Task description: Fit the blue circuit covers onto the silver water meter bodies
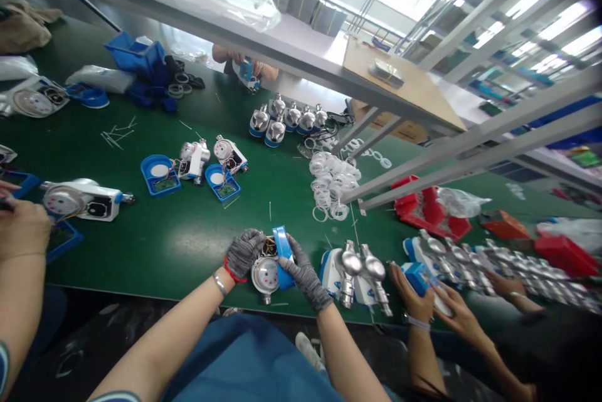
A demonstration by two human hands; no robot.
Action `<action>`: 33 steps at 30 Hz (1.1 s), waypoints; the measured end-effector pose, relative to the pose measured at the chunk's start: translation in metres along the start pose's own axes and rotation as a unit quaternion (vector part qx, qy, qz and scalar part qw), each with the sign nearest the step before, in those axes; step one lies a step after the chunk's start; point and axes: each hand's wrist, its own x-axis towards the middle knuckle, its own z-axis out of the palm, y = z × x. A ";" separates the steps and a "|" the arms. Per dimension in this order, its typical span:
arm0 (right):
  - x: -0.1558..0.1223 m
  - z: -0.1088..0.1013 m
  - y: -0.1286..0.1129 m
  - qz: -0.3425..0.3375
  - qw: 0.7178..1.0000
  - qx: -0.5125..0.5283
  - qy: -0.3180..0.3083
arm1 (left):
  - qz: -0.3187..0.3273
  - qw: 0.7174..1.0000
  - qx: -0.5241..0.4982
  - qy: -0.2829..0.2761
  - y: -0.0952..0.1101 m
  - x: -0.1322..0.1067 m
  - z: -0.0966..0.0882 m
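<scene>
Both of my hands wear grey knit gloves at the near edge of the green table. My left hand is closed on the top of a silver water meter with a round dial. My right hand is closed on a blue plastic cover, held upright against the right side of the meter. Wires show between the cover and the meter body. Two more meters with metal fittings lie just right of my right hand.
Another person's bare hands hold a blue part at the right, and a hand works at the left edge. Opened meters and blue covers, white rings, red bins and a metal rack are on the table.
</scene>
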 end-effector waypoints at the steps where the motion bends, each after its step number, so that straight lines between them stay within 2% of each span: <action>1: 0.000 0.001 0.000 0.004 1.000 0.001 0.000 | -0.001 1.000 -0.025 -0.016 -0.001 0.003 -0.001; 6: -0.002 0.002 -0.003 0.019 1.000 0.012 -0.005 | 0.028 0.981 -0.143 -0.129 -0.006 0.023 -0.018; 9: -0.002 0.002 -0.005 0.017 1.000 0.010 -0.011 | 0.045 0.975 -0.104 -0.193 -0.006 0.035 -0.030; 12: -0.001 0.002 -0.004 0.025 1.000 0.009 -0.012 | 0.073 0.970 -0.072 -0.222 -0.006 0.038 -0.033; 15: 0.001 0.002 -0.001 0.028 1.000 -0.004 -0.005 | 0.071 0.974 -0.092 -0.192 -0.007 0.029 -0.024; 18: 0.002 0.004 0.003 0.014 1.000 -0.015 -0.002 | 0.047 0.985 -0.113 -0.123 -0.010 0.012 -0.010; 23: 0.004 0.010 0.008 0.006 0.999 -0.034 0.018 | 0.050 0.997 -0.050 -0.032 -0.011 -0.016 0.007; 27: 0.006 0.013 0.010 0.003 0.992 -0.115 0.044 | 0.025 1.000 0.012 0.001 -0.007 -0.022 0.011; 33: 0.007 0.014 0.006 -0.026 0.976 -0.210 0.044 | -0.062 0.998 0.004 0.000 0.005 -0.007 0.004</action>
